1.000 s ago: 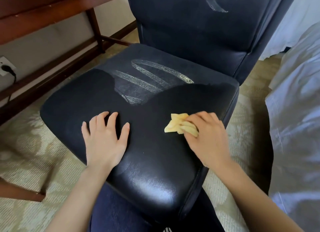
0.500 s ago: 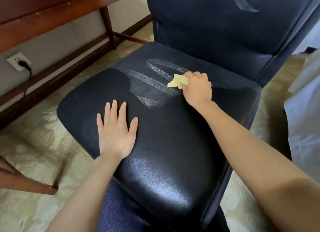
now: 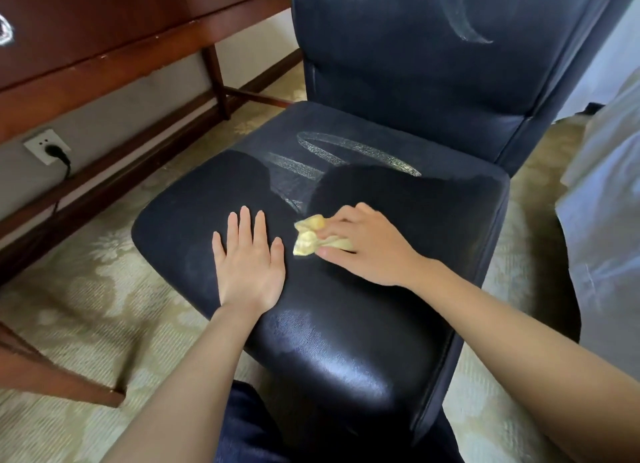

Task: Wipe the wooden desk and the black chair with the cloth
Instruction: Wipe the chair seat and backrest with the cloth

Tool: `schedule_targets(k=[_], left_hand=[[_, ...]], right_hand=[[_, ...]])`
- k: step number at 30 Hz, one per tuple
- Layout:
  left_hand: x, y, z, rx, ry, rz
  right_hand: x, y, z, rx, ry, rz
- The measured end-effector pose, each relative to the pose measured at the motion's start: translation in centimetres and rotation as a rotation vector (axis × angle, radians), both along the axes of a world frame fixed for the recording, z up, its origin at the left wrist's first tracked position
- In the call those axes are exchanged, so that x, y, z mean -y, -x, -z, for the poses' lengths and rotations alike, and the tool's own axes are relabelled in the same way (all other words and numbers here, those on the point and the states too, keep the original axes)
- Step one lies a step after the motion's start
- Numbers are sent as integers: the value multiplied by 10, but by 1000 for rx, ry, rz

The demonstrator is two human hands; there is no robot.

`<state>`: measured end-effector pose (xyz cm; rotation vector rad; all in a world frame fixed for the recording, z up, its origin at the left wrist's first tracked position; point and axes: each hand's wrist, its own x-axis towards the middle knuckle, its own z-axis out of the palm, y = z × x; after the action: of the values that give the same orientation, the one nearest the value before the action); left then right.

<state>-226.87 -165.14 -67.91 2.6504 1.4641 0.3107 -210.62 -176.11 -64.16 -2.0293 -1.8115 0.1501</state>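
**Cloth on the seat, chalky marks left to clear**

The right hand (image 3: pixel 367 246) presses a small yellow cloth (image 3: pixel 313 239) onto the seat (image 3: pixel 346 324) of the black chair (image 3: pixel 398 64), fingers curled over it and pinning it down, so this grip is closed on the cloth. The left hand (image 3: pixel 247 268) lies flat and open on the seat just beside it, holding nothing, seemingly bracing the chair.

The cloth is bunched, soft and light; it should crumple under the palm and take whatever shape the fingers give it. Holding it as a wad under flat fingers, not by a corner, would likely spread the pressure best. The seat looks smooth and glossy, probably slippery, so the cloth should glide easily.

Whitish streaks (image 3: pixel 346 151) remain towards the back of the seat, and another mark (image 3: pixel 464 26) shows on the backrest. The wooden bench (image 3: pixel 104 47) stands at the left; a pale smudge at its far edge may be a mark, though it is cut off.
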Motion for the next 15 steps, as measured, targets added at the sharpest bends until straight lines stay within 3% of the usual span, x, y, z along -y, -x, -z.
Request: schedule_targets(k=[9,15], left_hand=[[3,1,1,39,-46,3],[7,-3,1,39,-39,9]], right_hand=[[74,38,11,38,-62,-45],[32,4,8,-15,-81,91]])
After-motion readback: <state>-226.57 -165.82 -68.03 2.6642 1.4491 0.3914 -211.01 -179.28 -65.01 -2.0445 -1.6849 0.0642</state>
